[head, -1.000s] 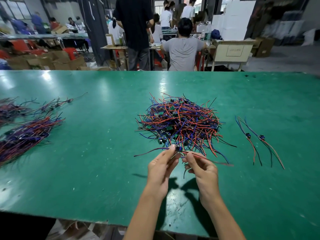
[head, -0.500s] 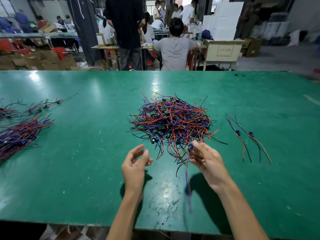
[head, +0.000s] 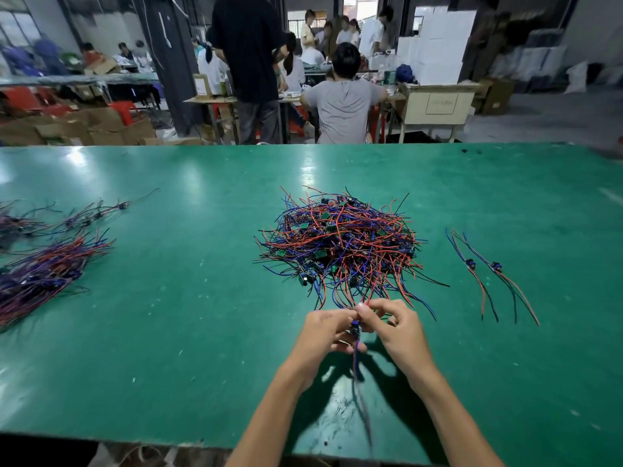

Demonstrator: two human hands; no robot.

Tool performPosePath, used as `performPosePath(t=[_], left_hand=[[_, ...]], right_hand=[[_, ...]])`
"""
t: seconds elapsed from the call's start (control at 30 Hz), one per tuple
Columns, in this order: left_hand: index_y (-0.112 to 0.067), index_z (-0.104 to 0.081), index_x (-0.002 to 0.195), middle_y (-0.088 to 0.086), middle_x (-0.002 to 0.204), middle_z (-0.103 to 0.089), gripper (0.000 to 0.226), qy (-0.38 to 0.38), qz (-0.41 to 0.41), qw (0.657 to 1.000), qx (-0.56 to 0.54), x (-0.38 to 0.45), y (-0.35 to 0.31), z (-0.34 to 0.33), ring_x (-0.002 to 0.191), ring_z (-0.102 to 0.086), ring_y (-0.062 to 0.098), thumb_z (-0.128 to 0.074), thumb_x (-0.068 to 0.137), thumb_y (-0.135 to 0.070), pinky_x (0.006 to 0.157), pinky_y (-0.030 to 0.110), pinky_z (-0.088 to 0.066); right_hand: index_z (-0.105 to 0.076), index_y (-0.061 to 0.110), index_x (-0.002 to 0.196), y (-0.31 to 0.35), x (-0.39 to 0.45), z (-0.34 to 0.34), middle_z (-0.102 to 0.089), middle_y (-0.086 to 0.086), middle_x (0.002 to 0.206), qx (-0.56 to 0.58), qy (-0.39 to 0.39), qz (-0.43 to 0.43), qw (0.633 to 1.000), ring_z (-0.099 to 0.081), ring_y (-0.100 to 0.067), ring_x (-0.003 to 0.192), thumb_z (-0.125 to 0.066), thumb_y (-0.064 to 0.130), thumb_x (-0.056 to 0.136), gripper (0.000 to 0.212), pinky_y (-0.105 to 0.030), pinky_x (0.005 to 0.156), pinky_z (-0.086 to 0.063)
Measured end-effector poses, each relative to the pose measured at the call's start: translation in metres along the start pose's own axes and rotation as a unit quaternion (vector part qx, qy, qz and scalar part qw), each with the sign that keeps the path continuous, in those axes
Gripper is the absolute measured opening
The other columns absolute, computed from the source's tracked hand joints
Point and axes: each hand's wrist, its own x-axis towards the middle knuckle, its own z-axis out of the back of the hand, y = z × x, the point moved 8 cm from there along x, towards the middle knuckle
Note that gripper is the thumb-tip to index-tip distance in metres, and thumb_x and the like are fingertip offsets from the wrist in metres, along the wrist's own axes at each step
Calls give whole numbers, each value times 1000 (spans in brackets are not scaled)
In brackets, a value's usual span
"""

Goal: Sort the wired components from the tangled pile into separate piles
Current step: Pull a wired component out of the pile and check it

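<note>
A tangled pile (head: 340, 244) of red, blue and black wired components with small green boards lies at the middle of the green table (head: 168, 332). Just in front of it my left hand (head: 325, 332) and my right hand (head: 392, 326) meet and both pinch one wired component (head: 355, 330). Its blue wires hang down between my wrists, blurred. Two sorted components (head: 485, 274) lie side by side to the right of the pile. A big sorted bundle (head: 43, 274) lies at the far left.
A smaller group of wired components (head: 94, 214) lies behind the left bundle. Beyond the table's far edge several people stand or sit at other benches, with cardboard boxes (head: 84, 129) on the left. The table's near edge runs just below my forearms.
My left hand, which hung open and apart, has come back to my right hand. Both now pinch the component my right hand pulled from the pile, with its wires hanging down.
</note>
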Motion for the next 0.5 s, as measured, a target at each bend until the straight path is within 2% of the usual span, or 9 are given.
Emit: performPosePath(t=[0.07, 0.13, 0.23, 0.3, 0.4, 0.5], left_hand=[[0, -76, 100, 13, 94, -77, 24, -19, -9, 1000, -7, -1, 2, 1, 62, -63, 19, -57, 100, -15, 68, 29, -55], [1, -77, 95, 12, 86, -75, 23, -32, -32, 999, -22, -3, 3, 1, 58, -57, 14, -62, 99, -16, 63, 25, -54], [3, -77, 89, 10, 77, -71, 21, -50, -48, 997, -44, -4, 6, 0, 59, -55, 13, -64, 97, -13, 58, 22, -51], [2, -74, 86, 7, 73, -67, 21, -37, -53, 997, -46, -4, 6, -4, 58, -55, 13, -63, 97, -12, 57, 21, -49], [-5, -68, 75, 6, 76, -66, 25, -13, -55, 998, -28, -5, 7, -8, 53, -55, 12, -60, 98, -9, 55, 22, -48], [-15, -59, 65, 2, 90, -71, 37, -13, -56, 998, -15, -4, 9, -9, 52, -52, 10, -55, 100, -4, 54, 23, -46]], right_hand=[[-79, 22, 91, -2, -3, -5, -70, -2, 101, 44, 10, -13, 999, -71, -16, 83, -77, 29, 89, 8, -38, 84, -53], [-80, 19, 98, -4, -7, -14, -74, -1, 101, 67, 36, -15, 997, -73, -21, 88, -68, 27, 96, 14, -37, 84, -57], [-78, 17, 103, -7, -16, -30, -73, 1, 77, 149, 71, -43, 985, -68, -16, 70, -47, 17, 107, 31, -26, 62, -56], [-78, 16, 102, -10, -19, -32, -67, -4, 69, 170, 62, -46, 982, -63, -18, 62, -44, 13, 108, 34, -28, 55, -52], [-77, 21, 97, -16, -17, -33, -61, -7, 65, 146, 53, -26, 988, -58, -27, 60, -48, 14, 106, 31, -38, 56, -50], [-76, 25, 90, -23, -13, -36, -57, -2, 59, 135, 31, -42, 990, -56, -19, 55, -47, 14, 104, 34, -32, 50, -49]])
